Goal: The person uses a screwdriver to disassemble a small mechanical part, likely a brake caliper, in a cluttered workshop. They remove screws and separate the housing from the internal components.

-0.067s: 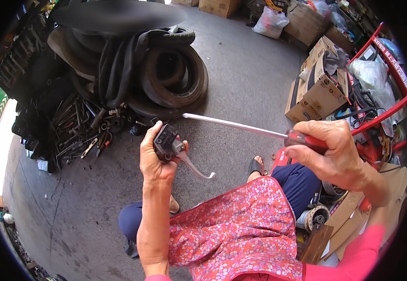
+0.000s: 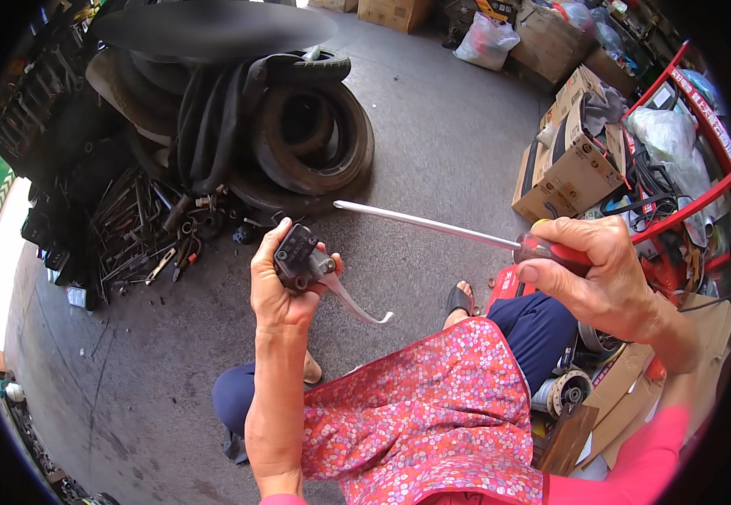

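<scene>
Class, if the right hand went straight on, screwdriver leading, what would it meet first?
In the picture, the bottom tyre: the screwdriver in the right hand lines up with it, though depth is unclear.

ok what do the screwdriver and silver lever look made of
Screwdriver shaft: likely polished steel, from its bright shine. Screwdriver handle: probably glossy plastic, from its smooth red sheen. Silver lever: satin metal, perhaps aluminium, given its pale grey.
</scene>
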`<state>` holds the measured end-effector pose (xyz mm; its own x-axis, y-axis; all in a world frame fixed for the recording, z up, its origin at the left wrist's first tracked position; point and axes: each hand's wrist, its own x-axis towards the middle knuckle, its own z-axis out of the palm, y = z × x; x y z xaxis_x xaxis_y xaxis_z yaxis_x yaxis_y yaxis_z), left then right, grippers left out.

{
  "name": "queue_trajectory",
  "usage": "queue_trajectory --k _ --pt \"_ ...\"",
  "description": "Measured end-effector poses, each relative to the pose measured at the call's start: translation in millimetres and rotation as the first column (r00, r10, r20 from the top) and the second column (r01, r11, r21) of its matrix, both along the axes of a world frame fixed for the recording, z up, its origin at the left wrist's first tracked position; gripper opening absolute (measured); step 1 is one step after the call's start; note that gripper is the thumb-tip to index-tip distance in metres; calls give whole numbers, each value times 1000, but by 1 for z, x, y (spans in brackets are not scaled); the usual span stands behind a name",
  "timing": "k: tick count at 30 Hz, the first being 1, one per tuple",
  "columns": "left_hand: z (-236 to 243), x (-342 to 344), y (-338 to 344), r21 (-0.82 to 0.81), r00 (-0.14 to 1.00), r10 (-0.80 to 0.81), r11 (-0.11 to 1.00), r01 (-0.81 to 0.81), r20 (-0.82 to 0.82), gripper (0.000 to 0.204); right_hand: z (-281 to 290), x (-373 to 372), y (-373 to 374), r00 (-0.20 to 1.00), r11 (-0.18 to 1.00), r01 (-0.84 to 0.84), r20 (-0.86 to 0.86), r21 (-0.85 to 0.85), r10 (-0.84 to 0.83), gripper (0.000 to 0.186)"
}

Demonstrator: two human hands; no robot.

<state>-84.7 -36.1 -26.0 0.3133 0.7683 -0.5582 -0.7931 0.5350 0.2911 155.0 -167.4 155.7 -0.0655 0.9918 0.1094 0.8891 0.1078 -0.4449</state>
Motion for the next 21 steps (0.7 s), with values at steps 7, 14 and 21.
queue_trajectory --k 7,14,21 --pt "8 4 -5 3 991 -74 997 74 114 21 -8 -2 -2 990 981 26 -134 -191 -53 27" --pt "4 2 -3 47 993 -91 995 88 74 25 -18 -6 2 989 986 -29 -145 -167 5 26" --pt "4 4 -4 73 998 -68 995 67 9 26 -20 -7 3 994 980 -17 -105 -197 -4 28"
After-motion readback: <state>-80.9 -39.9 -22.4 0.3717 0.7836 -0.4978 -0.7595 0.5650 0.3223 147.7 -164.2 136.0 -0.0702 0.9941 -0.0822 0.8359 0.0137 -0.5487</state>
